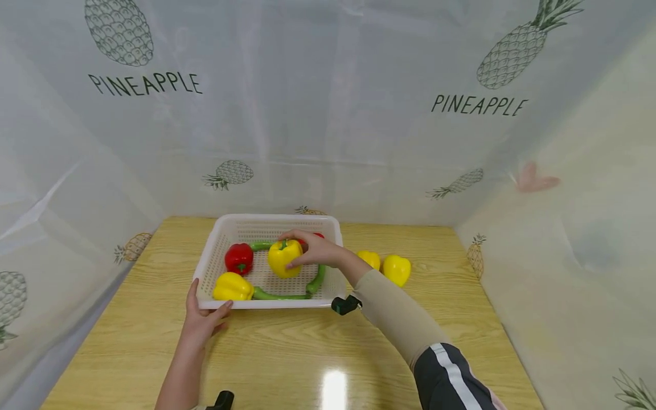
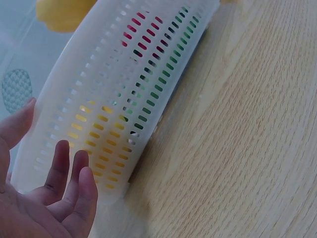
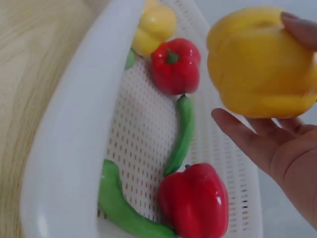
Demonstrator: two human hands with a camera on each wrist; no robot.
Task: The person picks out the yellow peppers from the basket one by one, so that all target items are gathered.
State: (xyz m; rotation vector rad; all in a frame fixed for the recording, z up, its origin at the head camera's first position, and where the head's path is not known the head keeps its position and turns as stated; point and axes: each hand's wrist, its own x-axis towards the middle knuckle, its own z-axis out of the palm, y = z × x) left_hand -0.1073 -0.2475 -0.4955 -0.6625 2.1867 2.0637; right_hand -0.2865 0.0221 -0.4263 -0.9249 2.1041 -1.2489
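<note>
My right hand (image 1: 315, 250) holds a yellow bell pepper (image 1: 283, 259) above the white perforated basket (image 1: 271, 304), thumb and fingers on its sides. The right wrist view shows that yellow pepper raised off the basket floor. At the basket's near left corner is my left hand (image 1: 202, 319), spread around the corner. In the left wrist view its thumb lies at the rim and the loosely bent fingers (image 2: 81, 178) are outside the wall. Inside lie a red bell pepper (image 1: 239, 259), another yellow bell pepper (image 1: 233, 286) and several long green peppers (image 1: 282, 296). A second red pepper (image 3: 194, 201) is partly hidden in the head view.
Two more yellow bell peppers (image 1: 397, 270) lie on the wooden table (image 1: 287, 353) to the right of the basket, one partly behind my right forearm. A pale sheet (image 1: 318, 114) printed with pineapples hangs behind the table and along its sides.
</note>
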